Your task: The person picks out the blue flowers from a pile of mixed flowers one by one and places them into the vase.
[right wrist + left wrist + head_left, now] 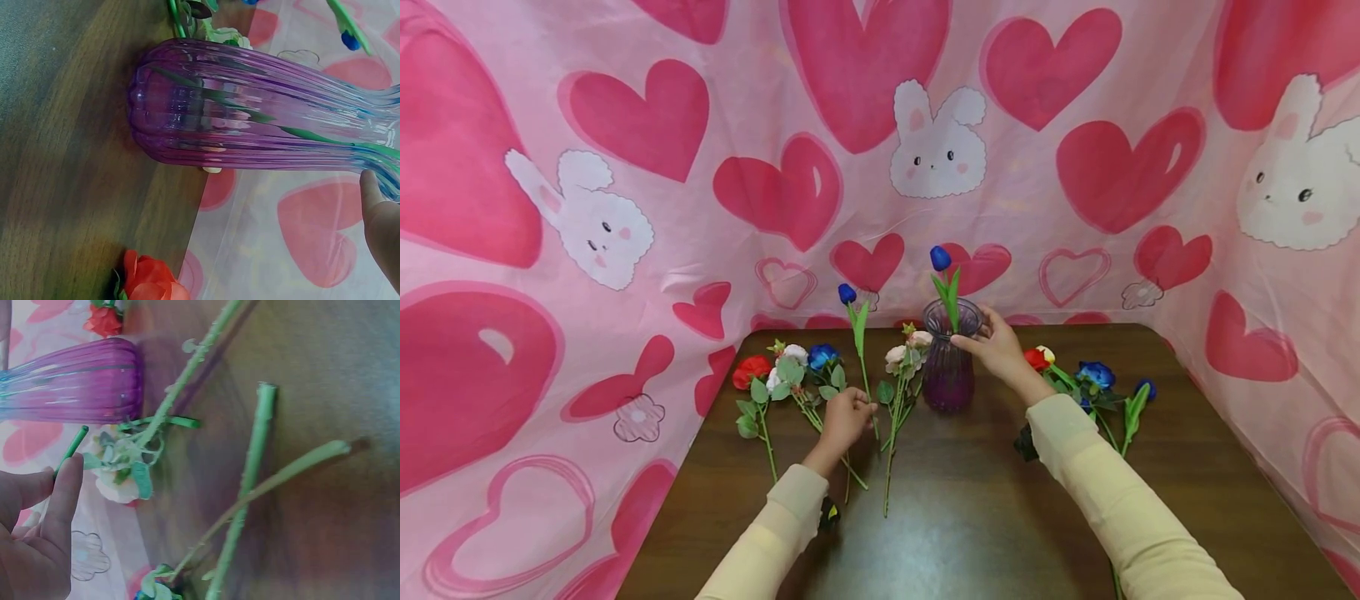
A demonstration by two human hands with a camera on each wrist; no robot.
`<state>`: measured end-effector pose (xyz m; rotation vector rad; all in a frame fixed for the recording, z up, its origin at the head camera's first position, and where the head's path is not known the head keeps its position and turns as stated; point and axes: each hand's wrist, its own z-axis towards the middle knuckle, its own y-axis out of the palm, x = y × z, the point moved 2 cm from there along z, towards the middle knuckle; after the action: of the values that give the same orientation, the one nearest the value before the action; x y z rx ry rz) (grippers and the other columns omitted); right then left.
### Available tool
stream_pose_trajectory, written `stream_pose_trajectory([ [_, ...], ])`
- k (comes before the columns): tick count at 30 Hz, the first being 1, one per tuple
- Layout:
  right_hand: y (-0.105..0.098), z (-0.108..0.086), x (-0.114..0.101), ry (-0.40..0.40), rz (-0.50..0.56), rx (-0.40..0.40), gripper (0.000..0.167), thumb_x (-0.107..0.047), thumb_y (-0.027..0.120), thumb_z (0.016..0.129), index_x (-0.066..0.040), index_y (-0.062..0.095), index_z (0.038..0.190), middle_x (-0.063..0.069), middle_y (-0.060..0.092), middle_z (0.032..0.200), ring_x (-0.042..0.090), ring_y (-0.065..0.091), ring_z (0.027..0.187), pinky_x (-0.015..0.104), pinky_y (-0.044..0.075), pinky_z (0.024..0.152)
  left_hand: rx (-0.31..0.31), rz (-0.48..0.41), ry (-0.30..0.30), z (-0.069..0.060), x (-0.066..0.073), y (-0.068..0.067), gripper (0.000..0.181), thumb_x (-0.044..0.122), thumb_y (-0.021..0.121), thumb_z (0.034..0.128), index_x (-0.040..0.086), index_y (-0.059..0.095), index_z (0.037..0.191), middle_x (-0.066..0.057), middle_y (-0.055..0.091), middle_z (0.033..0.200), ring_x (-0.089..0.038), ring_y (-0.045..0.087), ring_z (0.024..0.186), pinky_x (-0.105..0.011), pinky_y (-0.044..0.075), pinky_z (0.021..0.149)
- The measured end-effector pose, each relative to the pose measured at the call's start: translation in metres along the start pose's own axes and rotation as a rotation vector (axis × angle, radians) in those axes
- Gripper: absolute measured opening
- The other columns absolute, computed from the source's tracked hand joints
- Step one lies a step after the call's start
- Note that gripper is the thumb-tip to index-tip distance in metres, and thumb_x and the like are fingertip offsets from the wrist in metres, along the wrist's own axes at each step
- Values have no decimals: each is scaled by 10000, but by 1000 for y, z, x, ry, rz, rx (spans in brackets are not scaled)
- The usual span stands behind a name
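Before a pink heart-print backdrop [865,204], the left hand [847,419] pinches a blue tulip [860,327] above the wooden table [970,500]; the right hand [1000,346] grips a purple glass vase [949,379] near its rim (another tulip [953,295] stands inside).

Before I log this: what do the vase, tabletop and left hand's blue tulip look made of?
Vase: glossy glass or clear plastic; its ribbed purple wall is see-through, a stem showing inside.
Tabletop: wood or wood-look laminate, satin; brown grain, soft sheen.
Blue tulip: probably artificial, plastic perhaps, fairly smooth; evenly green stalk, blunt end.
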<state>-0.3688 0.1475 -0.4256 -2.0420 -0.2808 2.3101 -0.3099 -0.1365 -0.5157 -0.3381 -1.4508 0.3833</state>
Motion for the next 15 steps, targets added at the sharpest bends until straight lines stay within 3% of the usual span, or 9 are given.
stream_pose_trajectory([
  [15,-1,2,0,3,-19,-12,867,-148,719,896,10,150,1531,253,324,1499,396,385,1333,475,378,1042,70,-61,122,5,34,-9,122,13,657,915,-80,622,987,-148,693,801,-223,686,640,-293,570,580],
])
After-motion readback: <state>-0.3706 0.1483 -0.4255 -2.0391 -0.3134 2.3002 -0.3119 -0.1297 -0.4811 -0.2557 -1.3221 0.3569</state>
